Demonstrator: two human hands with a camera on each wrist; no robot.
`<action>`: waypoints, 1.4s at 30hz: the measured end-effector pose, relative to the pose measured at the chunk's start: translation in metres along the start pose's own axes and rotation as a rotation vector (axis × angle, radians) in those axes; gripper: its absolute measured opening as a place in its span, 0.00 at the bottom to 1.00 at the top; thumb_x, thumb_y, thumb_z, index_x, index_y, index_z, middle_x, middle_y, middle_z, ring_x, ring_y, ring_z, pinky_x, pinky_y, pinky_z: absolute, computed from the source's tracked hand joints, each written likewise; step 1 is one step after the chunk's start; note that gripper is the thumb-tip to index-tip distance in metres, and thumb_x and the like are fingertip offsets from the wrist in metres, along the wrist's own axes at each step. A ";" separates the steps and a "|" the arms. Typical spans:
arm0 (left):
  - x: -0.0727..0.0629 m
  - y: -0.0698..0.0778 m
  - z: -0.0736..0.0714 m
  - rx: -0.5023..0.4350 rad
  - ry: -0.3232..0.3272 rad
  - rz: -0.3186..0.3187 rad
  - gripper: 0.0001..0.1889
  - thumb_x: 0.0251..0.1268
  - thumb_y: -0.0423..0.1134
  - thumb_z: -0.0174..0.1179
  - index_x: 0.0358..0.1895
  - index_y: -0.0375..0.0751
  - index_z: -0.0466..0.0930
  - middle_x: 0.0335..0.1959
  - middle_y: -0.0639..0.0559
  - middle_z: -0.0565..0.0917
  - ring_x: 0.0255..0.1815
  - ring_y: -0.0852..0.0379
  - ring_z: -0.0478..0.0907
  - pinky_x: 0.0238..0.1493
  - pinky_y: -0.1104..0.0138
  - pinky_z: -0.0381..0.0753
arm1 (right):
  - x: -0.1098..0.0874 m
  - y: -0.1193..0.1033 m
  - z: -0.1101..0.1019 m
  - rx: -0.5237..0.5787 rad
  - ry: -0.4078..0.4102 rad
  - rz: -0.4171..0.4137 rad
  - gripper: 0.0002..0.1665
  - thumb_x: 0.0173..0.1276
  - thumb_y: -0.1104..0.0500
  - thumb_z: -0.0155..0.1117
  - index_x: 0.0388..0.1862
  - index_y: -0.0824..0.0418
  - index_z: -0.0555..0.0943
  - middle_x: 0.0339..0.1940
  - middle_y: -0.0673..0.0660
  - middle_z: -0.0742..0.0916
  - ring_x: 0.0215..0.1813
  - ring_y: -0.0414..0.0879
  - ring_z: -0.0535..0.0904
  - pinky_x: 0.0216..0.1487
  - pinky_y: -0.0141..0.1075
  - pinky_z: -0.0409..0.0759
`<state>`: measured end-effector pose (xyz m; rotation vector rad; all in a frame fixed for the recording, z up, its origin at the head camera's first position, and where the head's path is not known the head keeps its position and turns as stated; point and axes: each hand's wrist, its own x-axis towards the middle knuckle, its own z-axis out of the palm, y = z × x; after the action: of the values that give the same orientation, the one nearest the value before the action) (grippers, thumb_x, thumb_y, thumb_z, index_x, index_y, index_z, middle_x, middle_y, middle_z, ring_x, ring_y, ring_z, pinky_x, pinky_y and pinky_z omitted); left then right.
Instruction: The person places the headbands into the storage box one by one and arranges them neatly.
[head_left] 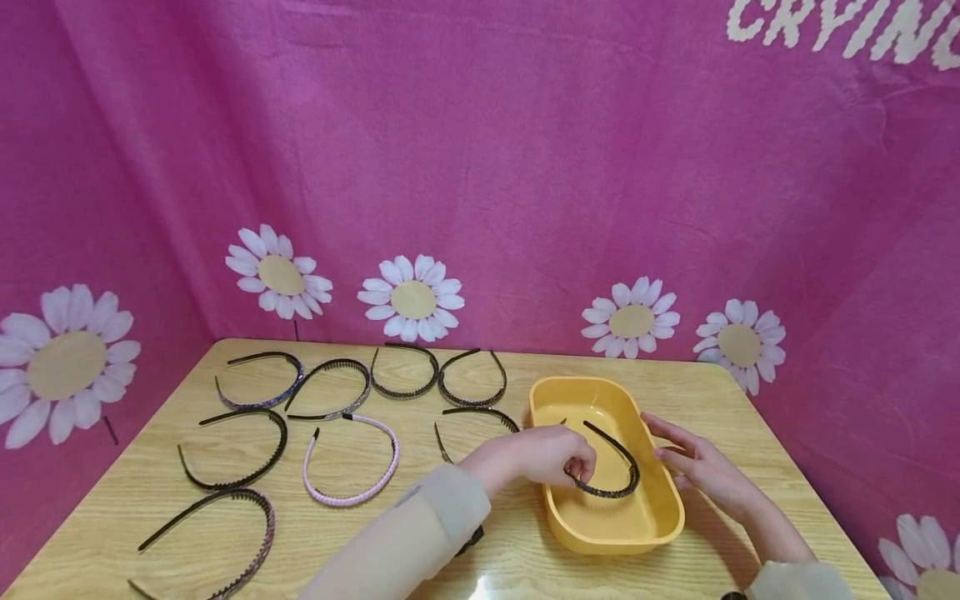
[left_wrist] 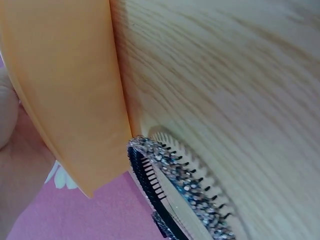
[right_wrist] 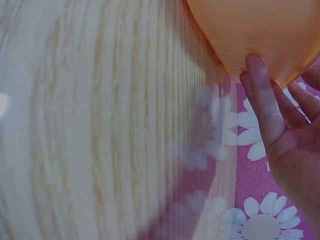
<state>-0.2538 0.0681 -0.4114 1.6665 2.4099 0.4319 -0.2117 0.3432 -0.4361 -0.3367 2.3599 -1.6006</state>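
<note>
In the head view my left hand (head_left: 551, 454) reaches over the near left rim of a yellow plastic tub (head_left: 615, 546). Its curled fingers pinch one end of a dark, glittery headband (head_left: 636, 479), whose arc hangs inside the tub. My right hand (head_left: 708, 475) rests against the tub's right side, its long fingers fairly straight along the outer wall; the right wrist view shows its fingertips (right_wrist: 256, 65) touching that wall. Left of the tub a silver-glitter headband with teeth (left_wrist: 192, 195) lies on the table, partly behind my left arm in the head view.
Several more headbands lie spread over the left half of the wooden table (head_left: 420, 533), among them a pink braided headband (head_left: 352, 500) and a black headband (head_left: 281, 450). A pink curtain with daisies (head_left: 480, 167) hangs behind the table and along its sides.
</note>
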 end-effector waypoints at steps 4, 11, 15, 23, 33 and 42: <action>0.004 0.004 -0.001 0.009 -0.040 -0.056 0.06 0.54 0.33 0.66 0.28 0.50 0.80 0.23 0.65 0.75 0.27 0.72 0.68 0.31 0.83 0.67 | 0.000 0.001 0.000 0.017 -0.006 -0.009 0.36 0.73 0.56 0.52 0.75 0.61 0.52 0.74 0.69 0.54 0.53 0.33 0.75 0.44 0.41 0.82; 0.008 0.010 0.001 0.066 -0.089 -0.161 0.10 0.50 0.32 0.67 0.26 0.55 0.79 0.22 0.68 0.75 0.26 0.72 0.69 0.27 0.79 0.67 | -0.002 0.000 0.000 0.019 -0.003 -0.004 0.36 0.73 0.56 0.51 0.75 0.61 0.52 0.74 0.70 0.54 0.52 0.36 0.77 0.43 0.41 0.82; 0.010 0.011 0.001 0.085 -0.102 -0.188 0.12 0.48 0.30 0.66 0.26 0.56 0.79 0.22 0.69 0.75 0.27 0.71 0.70 0.27 0.78 0.67 | -0.004 -0.001 0.000 -0.001 0.006 0.012 0.36 0.73 0.55 0.51 0.75 0.60 0.52 0.74 0.70 0.53 0.52 0.34 0.76 0.43 0.40 0.82; 0.010 0.005 0.003 0.049 -0.041 -0.096 0.07 0.52 0.34 0.66 0.27 0.53 0.80 0.25 0.66 0.79 0.28 0.73 0.71 0.31 0.83 0.68 | -0.006 -0.001 0.002 -0.024 0.028 0.024 0.36 0.73 0.54 0.51 0.75 0.59 0.53 0.73 0.72 0.55 0.51 0.33 0.75 0.41 0.39 0.82; -0.005 0.011 -0.008 0.038 0.043 -0.029 0.10 0.54 0.40 0.68 0.40 0.50 0.81 0.33 0.61 0.80 0.37 0.69 0.72 0.42 0.81 0.67 | -0.004 -0.002 0.003 -0.022 0.012 0.016 0.35 0.74 0.54 0.51 0.75 0.58 0.52 0.72 0.72 0.57 0.50 0.36 0.76 0.36 0.36 0.81; -0.029 0.022 -0.029 0.046 0.205 -0.032 0.13 0.57 0.42 0.66 0.46 0.49 0.80 0.40 0.62 0.80 0.43 0.67 0.74 0.45 0.81 0.68 | -0.004 -0.004 0.004 -0.017 0.007 0.016 0.35 0.74 0.54 0.50 0.75 0.59 0.52 0.72 0.73 0.58 0.51 0.37 0.76 0.38 0.38 0.82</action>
<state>-0.2336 0.0442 -0.3770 1.6746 2.6052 0.5727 -0.2062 0.3402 -0.4336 -0.3152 2.3769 -1.5776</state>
